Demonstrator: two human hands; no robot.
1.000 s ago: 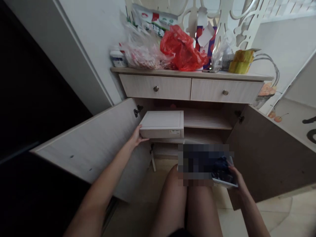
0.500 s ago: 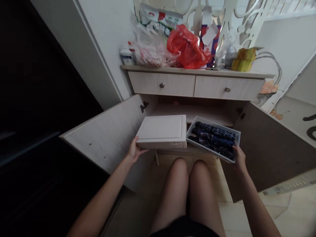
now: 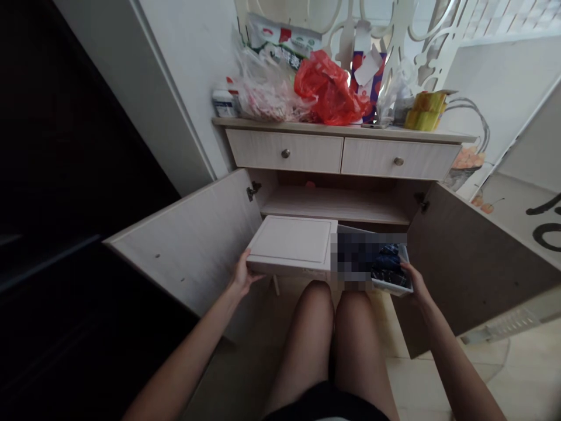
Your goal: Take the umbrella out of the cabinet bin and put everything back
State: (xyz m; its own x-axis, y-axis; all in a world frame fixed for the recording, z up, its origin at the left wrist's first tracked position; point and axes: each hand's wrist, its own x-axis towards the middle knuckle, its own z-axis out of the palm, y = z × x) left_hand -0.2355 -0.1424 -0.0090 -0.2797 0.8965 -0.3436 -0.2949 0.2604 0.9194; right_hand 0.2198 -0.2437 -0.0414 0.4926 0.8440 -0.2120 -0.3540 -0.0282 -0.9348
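Observation:
My left hand (image 3: 242,275) is closed on the left front corner of a flat white box (image 3: 291,240), its thumb along the side. The box is held level, with a thin line framing its top face. On the other side, my right hand (image 3: 415,282) grips the right end of a shallow white tray (image 3: 392,287). Dark blue plaid rolls (image 3: 388,263) lie in the tray, though a blurred patch covers much of them. The tray's left end is beside the box and partly hidden. Both are held above my knees, in front of the cabinet shelf (image 3: 333,204).
Cabinet doors stand open at left (image 3: 188,240) and right (image 3: 477,263). Two drawers (image 3: 284,166) are closed above the shelf. On the cabinet top (image 3: 342,130) are a red plastic bag (image 3: 328,88), a clear bag (image 3: 272,88), a bottle (image 3: 224,105) and yellow packs (image 3: 425,111).
The box has come slightly lower and to the right. The tray has shifted left and down, so its left end now meets or passes behind the box. Both hands keep their grip.

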